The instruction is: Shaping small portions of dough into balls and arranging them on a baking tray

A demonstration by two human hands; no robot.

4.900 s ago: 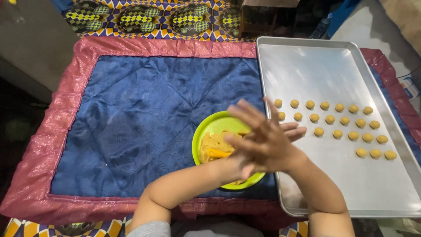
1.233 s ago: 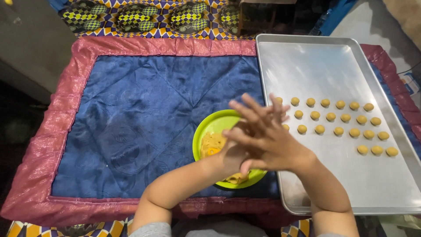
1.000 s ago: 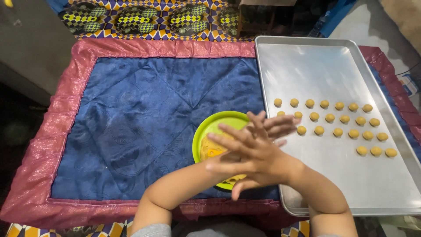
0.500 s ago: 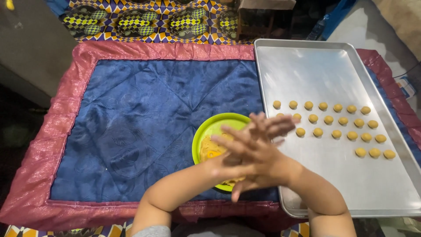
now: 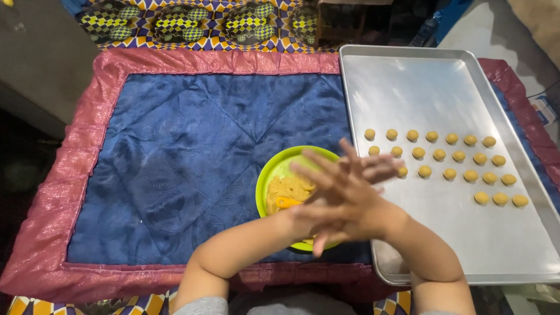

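Still rubbing, left hand (image 5: 326, 201) and right hand (image 5: 356, 186) press flat, grip released, over yellow dough (image 5: 286, 189).

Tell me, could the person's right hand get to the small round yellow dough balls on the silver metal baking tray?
Probably yes. The right hand is pressed palm to palm against the left hand at the silver metal baking tray's near edge, and the small round yellow dough balls lie uncovered just beyond its fingertips.

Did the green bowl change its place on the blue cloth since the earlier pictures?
No. The green bowl sits at the same spot by the left rim of the metal tray, on the blue cloth. Only the hands above it shift.
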